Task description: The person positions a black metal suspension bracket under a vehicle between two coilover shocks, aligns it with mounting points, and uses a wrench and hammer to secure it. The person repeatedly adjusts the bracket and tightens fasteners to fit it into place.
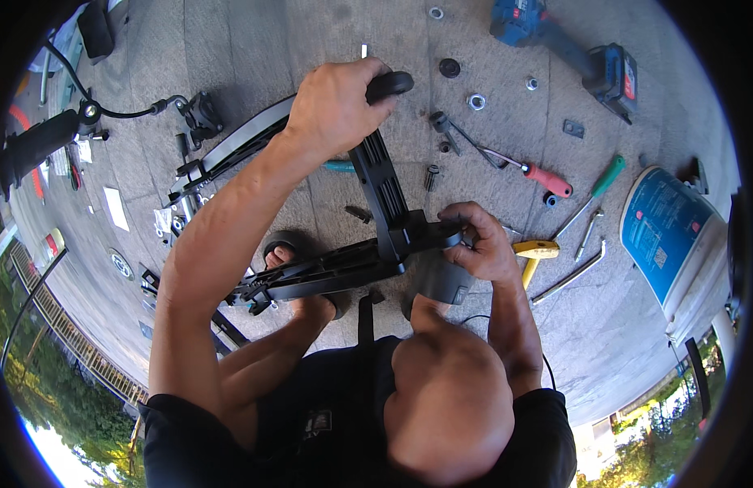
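A black frame (380,183) spans the space in front of me, its two long rails joined at the right by a slotted crossbar. My left hand (336,106) is closed round the far corner of the frame, beside a rounded black end piece (390,85). At the near right corner, my right hand (482,244) grips the frame's black end with thumb and fingers. The curved near rail (328,272) passes over my feet. My left forearm hides part of the far rail, and the undersides of both grips are out of sight.
Right of the frame lie a red-handled screwdriver (547,179), a green-handled screwdriver (611,175), a yellow hammer (536,250) and an L-shaped metal bar (570,275). Farther off are a blue cordless power tool (563,47) and a bucket (668,232). Loose nuts (476,102) dot the paving. A black cabled part (202,114) lies left.
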The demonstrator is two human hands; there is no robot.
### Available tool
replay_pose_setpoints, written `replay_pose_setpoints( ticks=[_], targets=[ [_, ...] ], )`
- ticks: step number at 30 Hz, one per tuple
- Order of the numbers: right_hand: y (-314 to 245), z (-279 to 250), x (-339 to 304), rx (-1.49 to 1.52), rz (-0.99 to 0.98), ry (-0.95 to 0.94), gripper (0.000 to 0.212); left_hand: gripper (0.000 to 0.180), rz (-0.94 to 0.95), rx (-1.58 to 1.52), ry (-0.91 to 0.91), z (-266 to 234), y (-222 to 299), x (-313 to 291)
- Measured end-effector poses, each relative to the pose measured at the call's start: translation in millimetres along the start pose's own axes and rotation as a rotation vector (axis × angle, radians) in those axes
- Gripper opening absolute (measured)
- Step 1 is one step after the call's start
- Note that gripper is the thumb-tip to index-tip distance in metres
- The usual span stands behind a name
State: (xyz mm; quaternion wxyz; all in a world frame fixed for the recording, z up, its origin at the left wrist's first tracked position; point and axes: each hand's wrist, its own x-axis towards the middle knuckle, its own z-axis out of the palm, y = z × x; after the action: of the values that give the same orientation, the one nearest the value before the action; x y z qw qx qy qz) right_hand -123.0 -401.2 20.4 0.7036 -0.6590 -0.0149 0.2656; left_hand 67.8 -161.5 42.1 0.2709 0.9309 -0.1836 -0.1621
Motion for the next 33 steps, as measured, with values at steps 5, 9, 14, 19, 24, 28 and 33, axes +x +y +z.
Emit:
replay_pose_setpoints(
  ticks=[5,9,14,19,24,28,33],
  targets=[
    [7,10,-12,0.138,0.102,0.072,0.084,0.047,0.040,0.000,-0.057,-3,1,2],
    [17,31,-26,0.349,0.175,0.148,0.081,0.074,0.028,-0.032,-0.042,-15,-12,-9],
    [34,75,-43,0.335,0.407,0.019,0.071,0.092,-0.053,0.094,-0.127,-64,-76,-51],
    [48,103,-32,0.607,0.466,-0.221,0.071,0.094,-0.079,0.267,-0.060,-98,-132,-133],
    [45,111,-30,0.805,0.447,-0.171,0.068,0.084,0.052,0.578,-0.094,-104,-154,-162],
    [47,115,-30,0.888,0.459,-0.149,0.065,0.067,-0.023,0.283,-0.280,-92,-155,-122],
    [56,119,-33,1.007,0.539,-0.152,0.064,0.069,-0.203,0.122,-0.673,-87,-148,-67]
  ],
)
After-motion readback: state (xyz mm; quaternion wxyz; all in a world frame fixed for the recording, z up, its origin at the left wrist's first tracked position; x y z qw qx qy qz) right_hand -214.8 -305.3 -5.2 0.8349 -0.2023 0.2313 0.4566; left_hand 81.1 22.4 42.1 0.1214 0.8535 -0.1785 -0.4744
